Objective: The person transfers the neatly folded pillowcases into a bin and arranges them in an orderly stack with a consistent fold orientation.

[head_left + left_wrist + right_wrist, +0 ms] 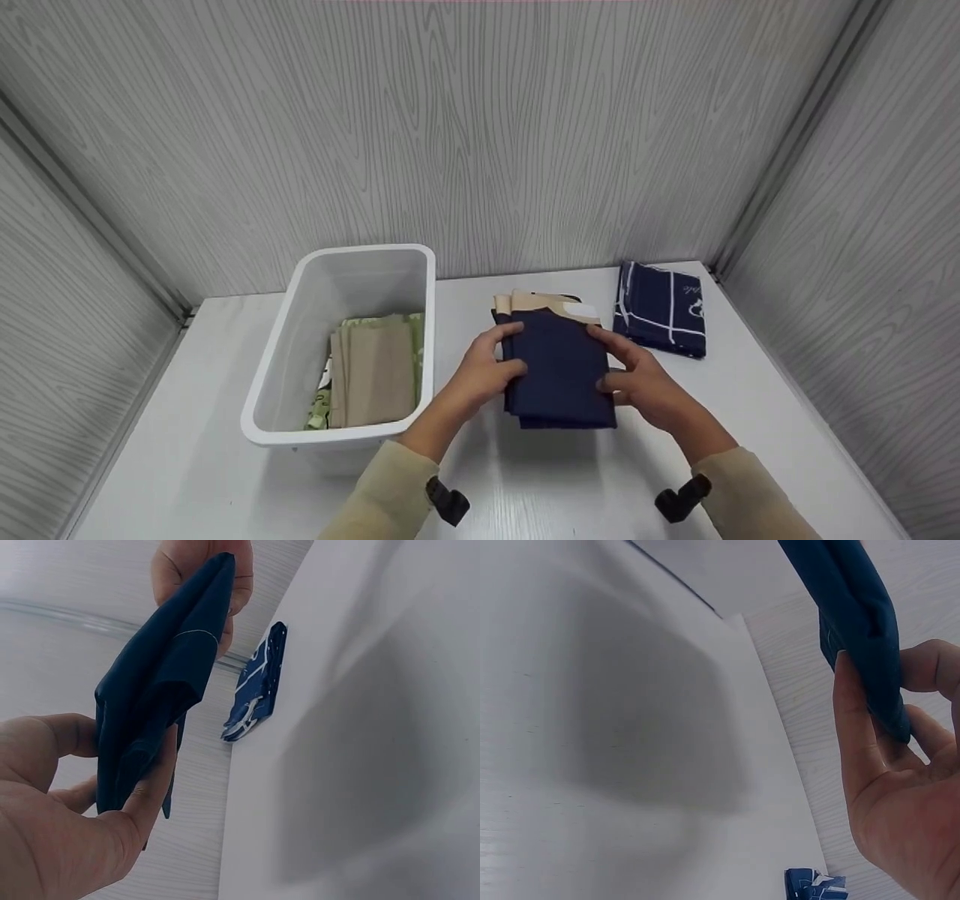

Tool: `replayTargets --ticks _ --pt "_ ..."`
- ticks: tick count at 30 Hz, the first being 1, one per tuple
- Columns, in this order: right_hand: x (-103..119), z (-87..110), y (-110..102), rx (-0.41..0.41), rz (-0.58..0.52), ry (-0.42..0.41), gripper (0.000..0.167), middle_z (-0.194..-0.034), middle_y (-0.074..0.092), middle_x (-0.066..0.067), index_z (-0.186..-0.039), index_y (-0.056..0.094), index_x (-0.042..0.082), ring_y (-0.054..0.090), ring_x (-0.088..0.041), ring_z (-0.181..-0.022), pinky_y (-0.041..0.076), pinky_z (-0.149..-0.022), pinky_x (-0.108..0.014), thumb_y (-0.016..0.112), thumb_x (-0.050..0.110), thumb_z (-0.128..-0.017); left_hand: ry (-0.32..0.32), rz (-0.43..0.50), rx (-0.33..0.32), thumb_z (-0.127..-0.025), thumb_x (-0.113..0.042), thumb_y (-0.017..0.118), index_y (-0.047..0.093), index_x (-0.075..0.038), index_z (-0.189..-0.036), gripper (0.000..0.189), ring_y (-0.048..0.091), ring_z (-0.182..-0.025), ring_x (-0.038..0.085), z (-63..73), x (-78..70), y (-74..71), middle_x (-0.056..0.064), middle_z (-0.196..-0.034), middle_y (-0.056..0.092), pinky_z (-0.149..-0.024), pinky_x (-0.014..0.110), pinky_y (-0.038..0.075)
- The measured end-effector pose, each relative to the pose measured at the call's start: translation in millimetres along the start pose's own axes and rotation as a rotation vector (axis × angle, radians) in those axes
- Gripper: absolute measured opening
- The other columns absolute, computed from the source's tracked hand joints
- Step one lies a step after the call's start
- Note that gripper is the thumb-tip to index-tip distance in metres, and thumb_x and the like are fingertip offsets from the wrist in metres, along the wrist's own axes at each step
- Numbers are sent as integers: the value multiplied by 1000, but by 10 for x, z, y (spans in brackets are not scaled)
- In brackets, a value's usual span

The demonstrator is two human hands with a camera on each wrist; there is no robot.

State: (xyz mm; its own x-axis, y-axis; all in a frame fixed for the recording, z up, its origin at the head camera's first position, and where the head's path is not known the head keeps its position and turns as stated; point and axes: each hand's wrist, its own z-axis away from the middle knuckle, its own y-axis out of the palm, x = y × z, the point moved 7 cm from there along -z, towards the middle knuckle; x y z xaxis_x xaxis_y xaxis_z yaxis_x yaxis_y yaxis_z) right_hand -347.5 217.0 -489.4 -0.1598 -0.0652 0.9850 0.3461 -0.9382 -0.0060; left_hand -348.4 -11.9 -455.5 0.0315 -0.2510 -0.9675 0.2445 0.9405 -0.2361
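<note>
A folded navy cloth [562, 367] with a tan and white patch along its far edge is held above the table between both hands. My left hand [487, 367] grips its left edge, thumb and fingers on opposite faces, as the left wrist view shows at the folded layers [169, 667]. The right hand [645, 382] pinches the opposite edge; in the right wrist view its thumb and fingers close around the cloth [862, 622]. What kind of cloth item it is cannot be told.
A white plastic bin [270, 360] stands at the left, holding folded beige cloth [379, 371] and green printed cloth [319, 412]. Another folded navy cloth with white lines [660, 307] lies at the back right of the white table [195, 465]. Wood-grain panels [450, 135] enclose the back and sides.
</note>
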Motion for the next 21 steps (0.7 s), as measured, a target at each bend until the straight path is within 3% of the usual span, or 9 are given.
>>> replayTargets --ticks 6,21 --pt "65 3 16 5 -4 -16 87 -164 18 -7 -157 32 25 57 -29 -119 58 -83 -44 58 -10 -81 -5 17 9 -84 -4 64 51 -17 -145 64 53 -121 30 12 -60 -23 17 -157 31 -85 36 55" --pt "220 5 64 7 -10 -32 89 -164 20 -4 -156 33 25 56 -30 -122 58 -83 -46 58 -12 -80 3 102 42 -86 -2 63 48 -15 -147 64 64 -104 27 83 -190 -110 16 -157 31 -79 38 59"
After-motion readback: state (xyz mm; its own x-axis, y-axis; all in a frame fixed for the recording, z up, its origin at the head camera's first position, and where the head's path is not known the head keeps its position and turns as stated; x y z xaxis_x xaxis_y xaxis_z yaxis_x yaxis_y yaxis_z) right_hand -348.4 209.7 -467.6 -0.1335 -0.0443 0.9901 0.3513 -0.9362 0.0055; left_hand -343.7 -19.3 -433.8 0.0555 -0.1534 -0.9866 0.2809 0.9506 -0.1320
